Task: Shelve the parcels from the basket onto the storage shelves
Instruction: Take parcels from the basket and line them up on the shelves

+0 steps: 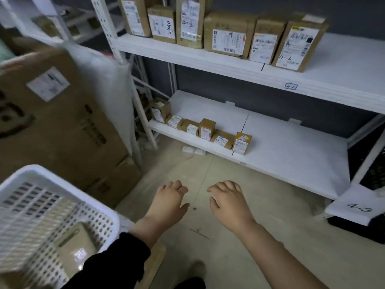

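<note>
My left hand (pixel 169 200) and my right hand (pixel 228 200) hover side by side over the floor, palms down, fingers loosely spread, holding nothing. A white perforated basket (pixel 62 184) sits at the lower left with a brown parcel (pixel 75 247) lying in it, just left of my left sleeve. The white lower shelf (pixel 291 151) ahead carries a row of several small brown parcels (pixel 206 129) along its front left edge. The upper shelf (pixel 333 80), tagged 4-2, holds several larger upright parcels (pixel 229 35).
A big cardboard box (pixel 52 122) and a bubble-wrapped bundle (pixel 104 90) stand at the left against the shelf post. A black crate with a white sheet marked 4-3 (pixel 358 207) sits at the right. Bare concrete floor (pixel 208 236) lies under my hands.
</note>
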